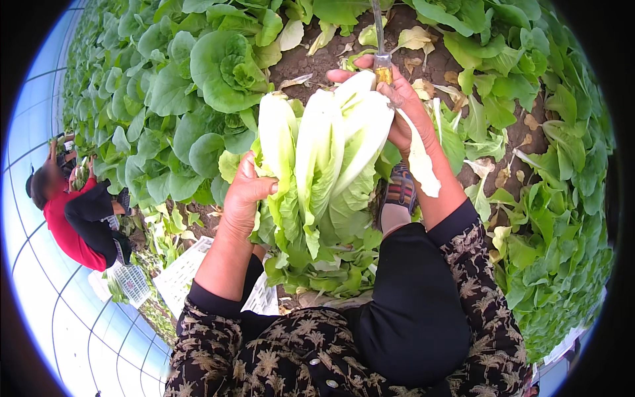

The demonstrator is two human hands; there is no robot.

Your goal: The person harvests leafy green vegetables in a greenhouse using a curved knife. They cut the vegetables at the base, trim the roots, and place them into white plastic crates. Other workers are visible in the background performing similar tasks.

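Observation:
A bunch of leafy lettuce [340, 162] with thick white stalks is held up before me, its pale stem ends pointing away and its green leaves toward my lap. On its left side my left hand [242, 198] is closed round the leaves, thumb in front. My right hand [409, 109] is at the stem end, gripping a tool with a clear and yellow handle [383, 68]. A thin metal shaft [378, 26] runs from that handle out of the top edge. Some right fingers lie behind the stalks. One pale, limp leaf [420, 159] hangs beside my right wrist.
Growing lettuce plants [228, 69] crowd the left and right, with soil [307, 66] and withered leaves between. Cut greens [324, 278] lie below the bunch. White crates [182, 274] stand left of my legs. Another person in red [69, 225] crouches at far left.

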